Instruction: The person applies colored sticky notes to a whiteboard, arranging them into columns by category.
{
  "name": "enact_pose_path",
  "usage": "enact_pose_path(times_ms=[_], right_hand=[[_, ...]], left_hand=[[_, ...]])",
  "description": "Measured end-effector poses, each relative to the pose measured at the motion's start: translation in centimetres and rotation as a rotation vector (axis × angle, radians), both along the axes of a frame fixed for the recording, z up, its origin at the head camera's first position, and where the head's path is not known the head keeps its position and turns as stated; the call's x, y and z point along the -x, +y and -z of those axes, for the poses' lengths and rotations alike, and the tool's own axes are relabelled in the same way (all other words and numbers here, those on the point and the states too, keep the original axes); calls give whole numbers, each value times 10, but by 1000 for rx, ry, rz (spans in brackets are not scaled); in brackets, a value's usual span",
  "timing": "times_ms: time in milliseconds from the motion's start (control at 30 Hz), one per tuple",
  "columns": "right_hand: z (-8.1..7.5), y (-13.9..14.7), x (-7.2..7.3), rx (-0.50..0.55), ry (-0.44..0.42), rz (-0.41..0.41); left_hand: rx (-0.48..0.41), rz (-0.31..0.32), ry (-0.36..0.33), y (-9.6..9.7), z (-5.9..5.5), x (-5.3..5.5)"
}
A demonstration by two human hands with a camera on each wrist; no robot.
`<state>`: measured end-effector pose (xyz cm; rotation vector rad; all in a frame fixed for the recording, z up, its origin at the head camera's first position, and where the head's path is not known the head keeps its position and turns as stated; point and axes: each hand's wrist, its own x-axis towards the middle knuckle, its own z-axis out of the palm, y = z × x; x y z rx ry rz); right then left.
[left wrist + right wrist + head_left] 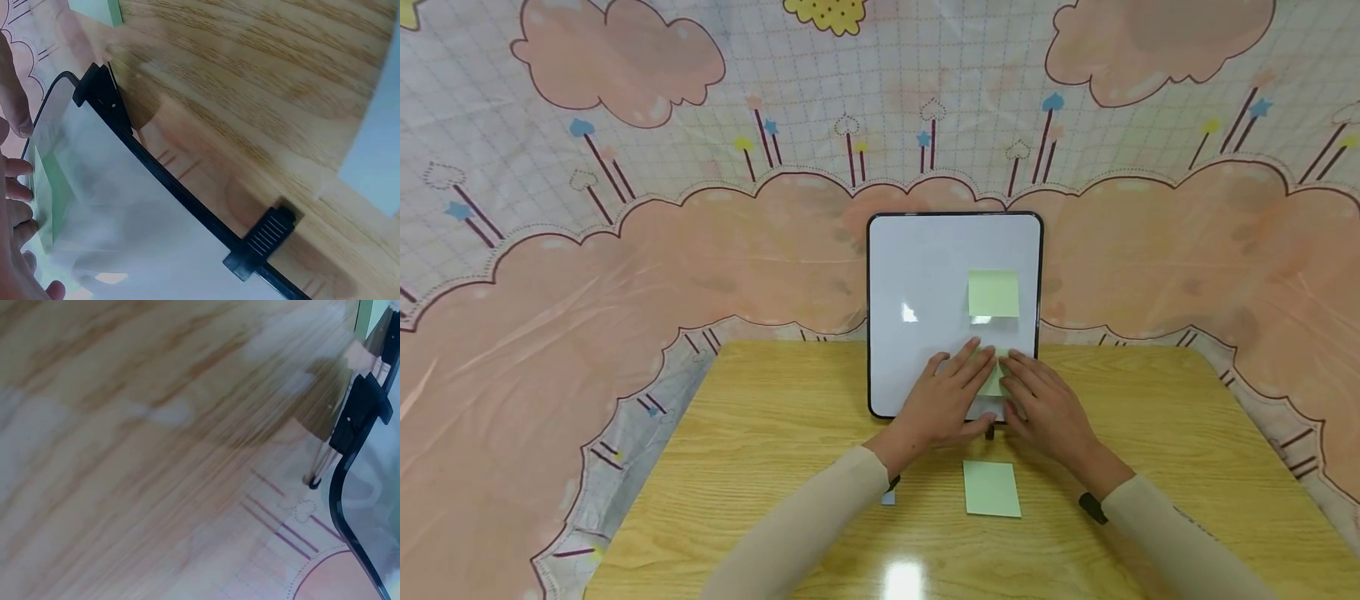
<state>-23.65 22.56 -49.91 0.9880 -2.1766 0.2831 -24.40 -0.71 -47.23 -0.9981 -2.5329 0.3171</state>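
Note:
A black-framed whiteboard (917, 258) stands upright at the back of the table. My left hand (942, 404) lies against its lower part, fingers extended onto a pale green sticky note (992, 385). From the other side my right hand (1051, 412) touches the same note with its fingertips, partly covering it. In the left wrist view, this note (55, 194) looks creased or lifted along one side. Higher on the board sits another green sticky note (993, 293). The right wrist view does not show my right hand.
A green sticky-note pad (992, 489) lies on the wooden table (782, 408) before the board. Black clip-like feet (259, 242) grip the board's lower edge. Something pale blue (888, 497) shows beside my left forearm. A patterned cloth (760, 258) hangs behind.

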Motion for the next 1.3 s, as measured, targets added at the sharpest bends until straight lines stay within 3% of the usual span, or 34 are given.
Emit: enact_pose_path(times_ms=[333, 1033, 1300], right_hand=[[-1, -1, -1, 17, -8, 0], [2, -1, -9, 26, -73, 36], [4, -3, -10, 50, -42, 17]], left_hand=[[-22, -8, -8, -13, -1, -1], [-27, -19, 11, -25, 10, -11], [-23, -15, 12, -27, 10, -15]])
